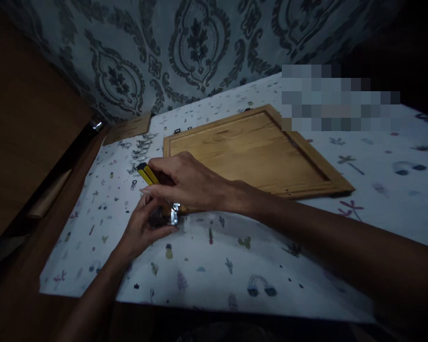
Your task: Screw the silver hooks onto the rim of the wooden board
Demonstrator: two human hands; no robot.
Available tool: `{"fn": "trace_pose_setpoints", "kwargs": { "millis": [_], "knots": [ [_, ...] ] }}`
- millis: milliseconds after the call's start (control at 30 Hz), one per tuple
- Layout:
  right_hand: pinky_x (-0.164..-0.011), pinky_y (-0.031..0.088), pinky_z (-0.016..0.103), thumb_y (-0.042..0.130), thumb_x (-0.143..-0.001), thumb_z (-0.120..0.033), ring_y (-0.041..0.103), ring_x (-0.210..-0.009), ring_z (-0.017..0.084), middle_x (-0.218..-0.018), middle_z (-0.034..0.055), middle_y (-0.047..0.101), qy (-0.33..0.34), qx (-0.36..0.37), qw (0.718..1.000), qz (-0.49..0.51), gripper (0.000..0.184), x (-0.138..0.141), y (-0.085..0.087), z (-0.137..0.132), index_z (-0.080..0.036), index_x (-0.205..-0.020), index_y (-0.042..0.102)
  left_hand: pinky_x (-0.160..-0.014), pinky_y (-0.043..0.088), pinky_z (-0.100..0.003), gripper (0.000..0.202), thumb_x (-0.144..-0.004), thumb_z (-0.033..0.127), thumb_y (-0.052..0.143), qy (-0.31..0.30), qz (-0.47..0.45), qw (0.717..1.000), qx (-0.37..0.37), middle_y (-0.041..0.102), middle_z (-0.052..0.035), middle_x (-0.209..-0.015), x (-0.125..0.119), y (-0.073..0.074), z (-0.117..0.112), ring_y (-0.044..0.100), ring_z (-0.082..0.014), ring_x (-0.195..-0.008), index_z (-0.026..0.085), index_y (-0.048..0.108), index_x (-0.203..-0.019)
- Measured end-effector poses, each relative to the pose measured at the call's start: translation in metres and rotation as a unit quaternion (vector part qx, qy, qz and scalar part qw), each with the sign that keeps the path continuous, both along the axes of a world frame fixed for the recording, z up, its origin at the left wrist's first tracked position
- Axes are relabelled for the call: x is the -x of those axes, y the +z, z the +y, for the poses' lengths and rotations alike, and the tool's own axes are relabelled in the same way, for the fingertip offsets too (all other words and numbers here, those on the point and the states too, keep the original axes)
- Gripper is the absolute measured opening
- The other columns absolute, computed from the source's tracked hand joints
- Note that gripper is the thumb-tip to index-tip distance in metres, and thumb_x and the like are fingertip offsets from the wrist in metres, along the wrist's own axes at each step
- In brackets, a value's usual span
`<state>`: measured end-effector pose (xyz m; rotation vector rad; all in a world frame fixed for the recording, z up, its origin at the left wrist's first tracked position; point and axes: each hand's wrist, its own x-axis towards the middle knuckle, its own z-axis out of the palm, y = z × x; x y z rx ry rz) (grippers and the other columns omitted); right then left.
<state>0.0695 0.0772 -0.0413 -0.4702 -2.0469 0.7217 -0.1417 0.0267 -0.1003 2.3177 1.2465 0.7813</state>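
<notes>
A wooden cabinet door point(231, 147) with a raised frame lies on the patterned white cloth. At its near left corner sits a shiny metal hinge point(174, 216). My right hand point(185, 180) is closed around a screwdriver with a yellow and black handle point(148, 175); its shaft slants down toward the hinge, and the tip is hard to make out. Beside the corner, my left hand point(144, 223) is curled at the hinge, thumb along its near side and fingers partly hidden under my right hand.
Several metal hinges point(141, 152) lie in a row left of the door. Behind them rests a brown cardboard piece point(128, 129) near the patterned wall point(196, 42). A wooden panel point(28, 109) stands at the left. The cloth point(235, 285) ends at the table's near edge.
</notes>
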Motion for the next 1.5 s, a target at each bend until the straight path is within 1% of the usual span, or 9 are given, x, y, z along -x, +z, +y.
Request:
{"fn": "trace_pose_setpoints", "kwargs": {
  "millis": [167, 333, 500, 767, 967, 1100, 1200, 1333, 1500],
  "knots": [
    [-0.061, 0.026, 0.026, 0.062, -0.092, -0.027, 0.037, -0.062, 0.010, -0.067, -0.0065, 0.041, 0.021, -0.004, 1.000, -0.012, 0.035, -0.002, 0.002, 0.000, -0.022, -0.070, 0.035, -0.100, 0.051, -0.045, 0.048, -0.076, 0.047, 0.082, 0.020, 0.003, 1.000, 0.010, 0.062, -0.0064, -0.119, 0.001, -0.001, -0.001, 0.057, -0.0300, -0.116, 0.026, 0.069, -0.117],
    [-0.062, 0.026, 0.027, 0.058, -0.097, -0.030, 0.039, -0.064, 0.011, -0.067, -0.0058, 0.042, 0.071, -0.007, 0.995, -0.063, 0.031, -0.008, 0.008, 0.000, -0.021, -0.075, 0.038, -0.094, 0.053, -0.044, 0.044, -0.072, 0.046, 0.085, 0.037, 0.004, 0.999, 0.009, 0.064, -0.0056, -0.109, 0.003, -0.005, 0.000, 0.060, -0.0288, -0.106, 0.024, 0.071, -0.108],
    [-0.063, 0.028, 0.027, 0.057, -0.099, -0.028, 0.040, -0.065, 0.012, -0.068, -0.0056, 0.042, 0.095, -0.003, 0.991, -0.091, 0.030, -0.012, 0.012, 0.000, -0.021, -0.077, 0.038, -0.094, 0.053, -0.043, 0.043, -0.076, 0.045, 0.082, 0.016, -0.017, 1.000, -0.009, 0.065, -0.0048, -0.110, 0.004, -0.007, 0.001, 0.061, -0.0278, -0.107, 0.024, 0.070, -0.111],
    [-0.063, 0.031, 0.027, 0.055, -0.100, -0.023, 0.044, -0.068, 0.012, -0.070, -0.0047, 0.045, 0.111, 0.013, 0.986, -0.124, 0.027, -0.016, 0.018, -0.002, -0.021, -0.079, 0.038, -0.094, 0.054, -0.043, 0.042, -0.077, 0.045, 0.082, 0.010, -0.022, 1.000, -0.004, 0.064, -0.0055, -0.109, 0.001, -0.003, 0.000, 0.061, -0.0273, -0.106, 0.024, 0.069, -0.111],
    [-0.064, 0.032, 0.027, 0.053, -0.100, -0.022, 0.044, -0.070, 0.013, -0.071, -0.0043, 0.045, 0.090, 0.009, 0.988, -0.126, 0.029, -0.017, 0.018, -0.001, -0.022, -0.077, 0.036, -0.093, 0.053, -0.039, 0.036, -0.078, 0.046, 0.081, 0.001, 0.000, 1.000, -0.002, 0.061, -0.0052, -0.110, 0.000, 0.000, 0.000, 0.058, -0.0270, -0.109, 0.024, 0.070, -0.104],
    [-0.065, 0.031, 0.028, 0.055, -0.100, -0.026, 0.045, -0.070, 0.014, -0.070, -0.0042, 0.045, 0.096, 0.009, 0.990, -0.103, 0.029, -0.014, 0.015, 0.000, -0.022, -0.078, 0.037, -0.093, 0.053, -0.041, 0.040, -0.076, 0.045, 0.083, 0.009, -0.008, 1.000, -0.006, 0.062, -0.0051, -0.109, 0.002, -0.003, 0.001, 0.060, -0.0274, -0.107, 0.025, 0.071, -0.108],
    [-0.064, 0.029, 0.028, 0.060, -0.098, -0.027, 0.043, -0.069, 0.013, -0.069, -0.0052, 0.043, 0.078, 0.007, 0.993, -0.088, 0.031, -0.009, 0.011, -0.001, -0.022, -0.077, 0.037, -0.096, 0.052, -0.044, 0.045, -0.074, 0.045, 0.085, 0.017, -0.021, 1.000, -0.008, 0.065, -0.0060, -0.109, 0.004, -0.007, 0.001, 0.061, -0.0283, -0.107, 0.024, 0.071, -0.112],
    [-0.063, 0.027, 0.027, 0.065, -0.094, -0.028, 0.042, -0.066, 0.012, -0.070, -0.0058, 0.044, 0.055, 0.013, 0.993, -0.106, 0.036, -0.003, 0.012, -0.005, -0.022, -0.076, 0.035, -0.096, 0.051, -0.045, 0.048, -0.074, 0.046, 0.083, 0.041, -0.040, 0.998, 0.033, 0.067, -0.0075, -0.110, 0.007, -0.012, 0.000, 0.063, -0.0285, -0.106, 0.022, 0.070, -0.113],
    [-0.062, 0.029, 0.027, 0.063, -0.092, -0.028, 0.043, -0.066, 0.012, -0.071, -0.0050, 0.046, 0.070, 0.043, 0.990, -0.113, 0.030, -0.006, 0.016, -0.009, -0.021, -0.076, 0.038, -0.088, 0.054, -0.044, 0.046, -0.071, 0.050, 0.084, 0.078, -0.054, 0.994, 0.058, 0.066, -0.0071, -0.101, 0.007, -0.014, -0.003, 0.063, -0.0276, -0.098, 0.020, 0.071, -0.103]
  ]
}}
